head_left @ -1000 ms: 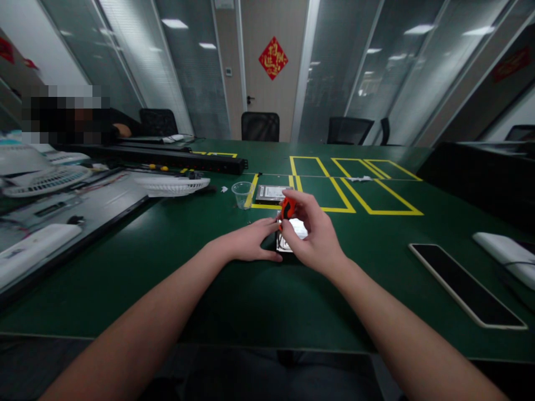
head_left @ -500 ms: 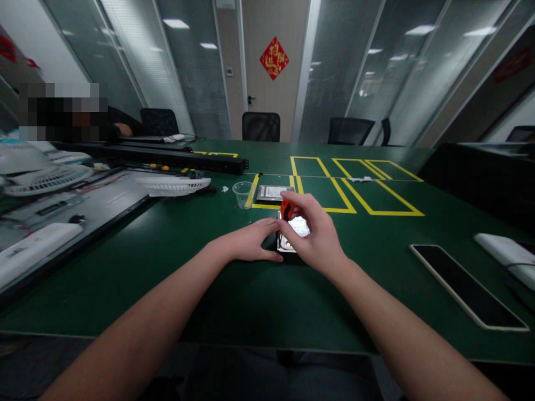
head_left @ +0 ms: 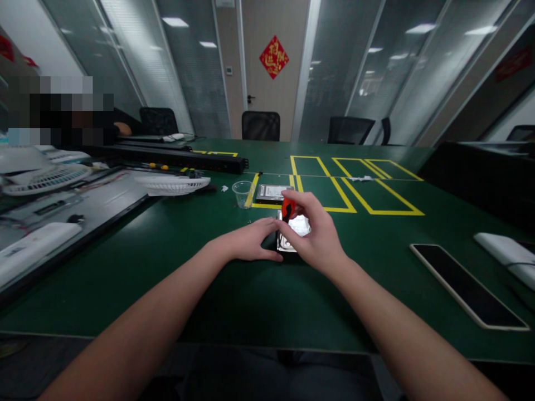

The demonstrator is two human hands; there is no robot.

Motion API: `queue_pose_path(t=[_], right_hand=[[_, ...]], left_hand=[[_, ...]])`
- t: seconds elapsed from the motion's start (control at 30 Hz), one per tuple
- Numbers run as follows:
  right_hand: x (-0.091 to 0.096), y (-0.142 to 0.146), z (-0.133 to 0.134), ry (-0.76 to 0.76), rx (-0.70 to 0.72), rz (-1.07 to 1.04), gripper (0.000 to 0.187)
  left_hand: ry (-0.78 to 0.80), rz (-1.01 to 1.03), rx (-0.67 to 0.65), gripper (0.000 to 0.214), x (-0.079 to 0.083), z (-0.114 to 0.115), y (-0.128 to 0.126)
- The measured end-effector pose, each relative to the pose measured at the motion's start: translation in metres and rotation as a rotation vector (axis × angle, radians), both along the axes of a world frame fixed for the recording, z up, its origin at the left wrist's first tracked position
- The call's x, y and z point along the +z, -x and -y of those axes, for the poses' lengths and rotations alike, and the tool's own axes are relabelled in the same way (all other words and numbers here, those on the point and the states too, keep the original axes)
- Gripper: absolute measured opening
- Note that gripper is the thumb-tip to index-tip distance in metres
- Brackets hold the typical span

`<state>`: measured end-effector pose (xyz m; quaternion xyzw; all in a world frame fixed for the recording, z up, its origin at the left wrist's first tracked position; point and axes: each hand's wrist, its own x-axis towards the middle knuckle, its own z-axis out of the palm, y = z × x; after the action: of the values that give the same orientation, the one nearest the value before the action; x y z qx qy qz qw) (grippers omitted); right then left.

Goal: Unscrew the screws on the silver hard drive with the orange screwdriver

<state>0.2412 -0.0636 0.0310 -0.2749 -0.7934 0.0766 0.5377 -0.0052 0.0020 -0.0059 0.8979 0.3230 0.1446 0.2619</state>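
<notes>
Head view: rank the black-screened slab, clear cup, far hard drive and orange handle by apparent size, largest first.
1. Black-screened slab
2. Clear cup and far hard drive: too alike to rank
3. Orange handle, partly covered

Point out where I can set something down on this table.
Bare tabletop shows between the right hand and the dark-screened device, and on the near side of the drive. The left side is crowded with a grey panel, white slatted cover and black bar. Beyond the drive, a clear cup and second drive take up room.
</notes>
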Motion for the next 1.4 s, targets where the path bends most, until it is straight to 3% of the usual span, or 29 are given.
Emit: queue_pose_path(t=[0.3, 0.53, 0.73, 1.0, 1.27, 1.4], right_hand=[[-0.0094, 0.0023, -0.0009, 0.095, 0.024, -0.034, 0.068], [-0.0013, -0.0003, -0.0005, -0.010, 0.036, 0.019, 0.059], [-0.0022, -0.0003, -0.0012, 0.019, 0.012, 0.017, 0.058], [-0.0072, 0.0019, 0.0008, 0.087, 0.038, -0.018, 0.073], [-0.0022, 0.0000, -0.0010, 0.016, -0.002, 0.000, 0.058], [-0.0037, 0.0006, -0.0022, 0.037, -0.019, -0.003, 0.057]], left_hand=[[-0.018, -0.010, -0.015, 0.102, -0.0011, -0.0010, 0.0013], [-0.002, 0.011, 0.003, 0.093, -0.0024, -0.0010, 0.0005], [0.003, 0.006, 0.004, 0.091, 0.0013, 0.0011, -0.0009], [0.006, -0.045, 0.025, 0.098, 0.0020, 0.0004, 0.0000], [0.003, -0.005, 0.013, 0.086, 0.0023, 0.0024, -0.0015], [0.003, -0.011, 0.009, 0.092, 0.0031, 0.0031, -0.0020]])
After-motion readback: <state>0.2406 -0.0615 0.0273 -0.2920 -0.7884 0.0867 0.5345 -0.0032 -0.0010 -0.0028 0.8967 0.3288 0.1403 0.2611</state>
